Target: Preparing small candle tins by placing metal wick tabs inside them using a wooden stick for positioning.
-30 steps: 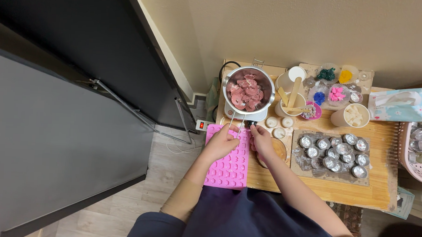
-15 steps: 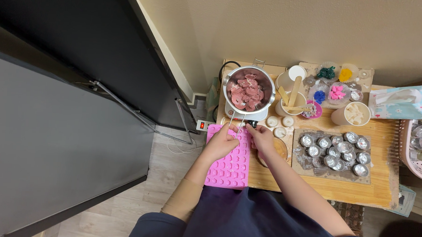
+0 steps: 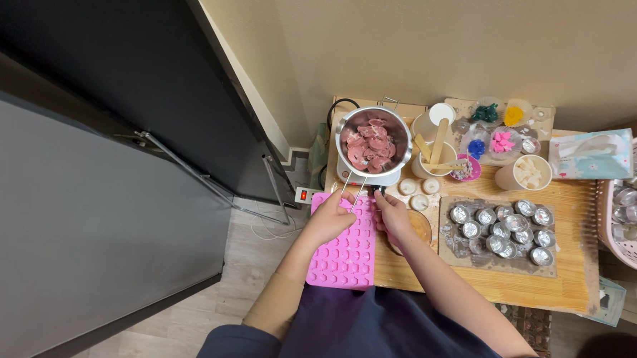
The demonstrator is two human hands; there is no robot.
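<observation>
The left hand point(image 3: 329, 219) covers the upper left part of the pink mould point(image 3: 344, 248), so the cavities under it are hidden; whether its fingers close on the pot's wire handle point(image 3: 354, 190) is too small to tell; the right hand point(image 3: 394, 217) hides most of the round amber dish point(image 3: 415, 230) just beyond it; the pink basket point(image 3: 636, 207), far right of both hands, is cut off by the edge.

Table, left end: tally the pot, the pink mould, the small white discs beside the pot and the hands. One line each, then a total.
Pot: 1
Pink mould: 1
White discs: 3
Hands: 2, left hand and right hand
Total: 7
</observation>
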